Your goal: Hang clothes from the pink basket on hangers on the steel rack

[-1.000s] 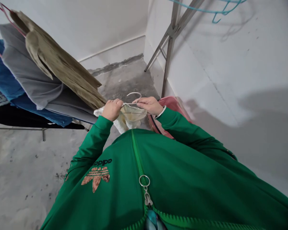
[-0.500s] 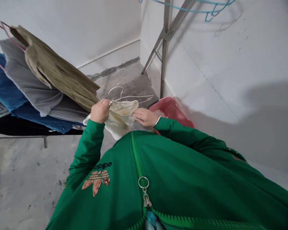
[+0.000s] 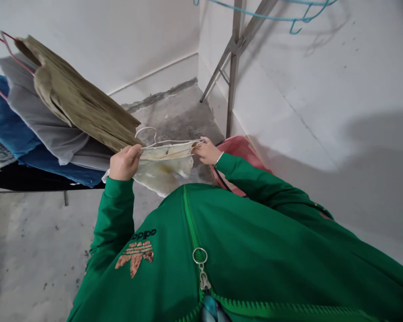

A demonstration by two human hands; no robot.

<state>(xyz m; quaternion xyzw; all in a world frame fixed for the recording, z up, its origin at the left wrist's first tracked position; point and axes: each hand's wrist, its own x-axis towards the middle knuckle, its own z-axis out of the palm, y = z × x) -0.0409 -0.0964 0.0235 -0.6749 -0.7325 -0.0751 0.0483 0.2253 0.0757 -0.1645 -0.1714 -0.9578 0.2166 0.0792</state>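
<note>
A pale cream garment (image 3: 161, 174) with a thin see-through fabric and a yellowish patch hangs between my hands, its top edge pulled straight. My left hand (image 3: 125, 162) is closed round the left end of that edge. At the other end my right hand (image 3: 206, 151) pinches the edge together with the arm of a white clothes hanger (image 3: 147, 129). The hanger's hook stands up beyond the cloth, and part of its frame lies inside the opening. What the fingers of my left hand hold of the hanger is hidden.
On the left hang several garments, among them olive trousers (image 3: 83, 96), a grey piece (image 3: 47, 112) and a blue one (image 3: 16, 129). A pink basin (image 3: 240, 147) stands by the wall below a metal rack leg (image 3: 231, 89). A blue wire hanger (image 3: 275, 17) is overhead.
My hands have moved apart, the left one to the left and the right one up and right. The garment's top edge has gone from slack to stretched, and the hanger has shifted left.
</note>
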